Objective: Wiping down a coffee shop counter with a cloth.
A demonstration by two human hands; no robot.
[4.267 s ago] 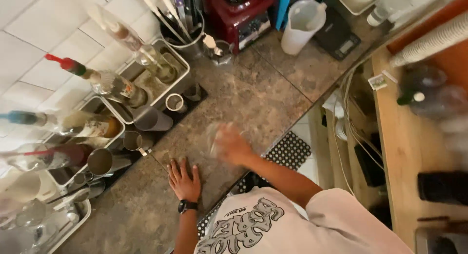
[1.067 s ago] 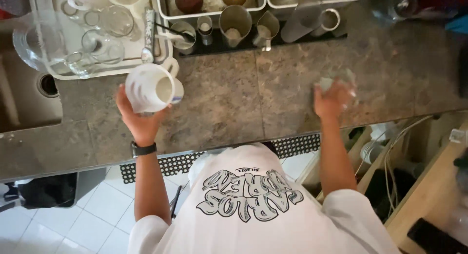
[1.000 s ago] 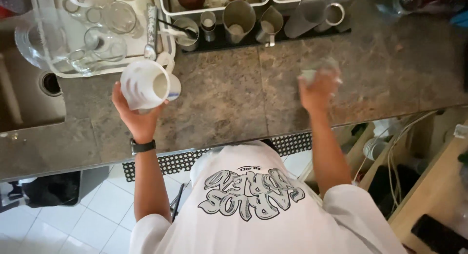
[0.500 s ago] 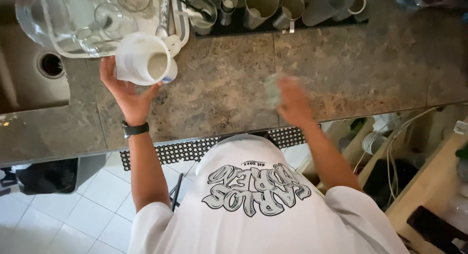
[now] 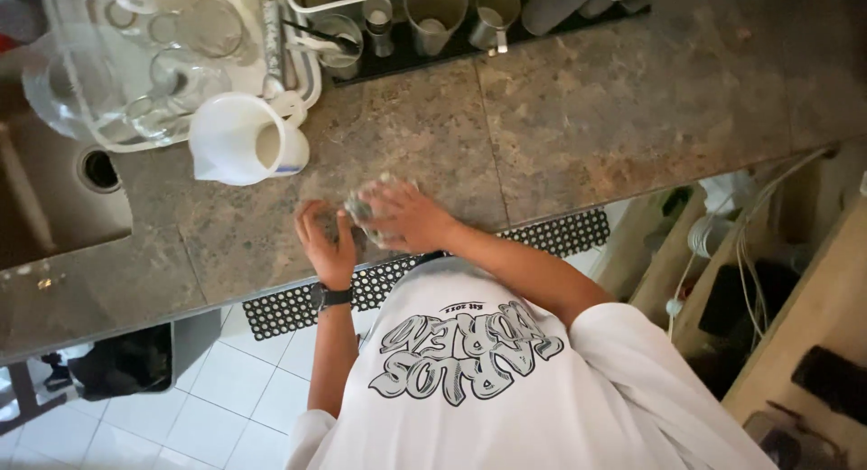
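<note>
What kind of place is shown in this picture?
Probably a café or bar work counter. A stone countertop carries a row of metal pitchers on a dark mat, a rack of clear glasses stands beside a sink, and a perforated rubber floor mat lies below.

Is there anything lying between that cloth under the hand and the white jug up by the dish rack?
Nothing visible. The right hand presses the cloth on the counter, the left hand beside it; only bare stone separates them from the white jug.

White short-sleeved T-shirt (image 5: 506, 389) with grey graffiti lettering, black wristwatch (image 5: 329, 296)
</note>
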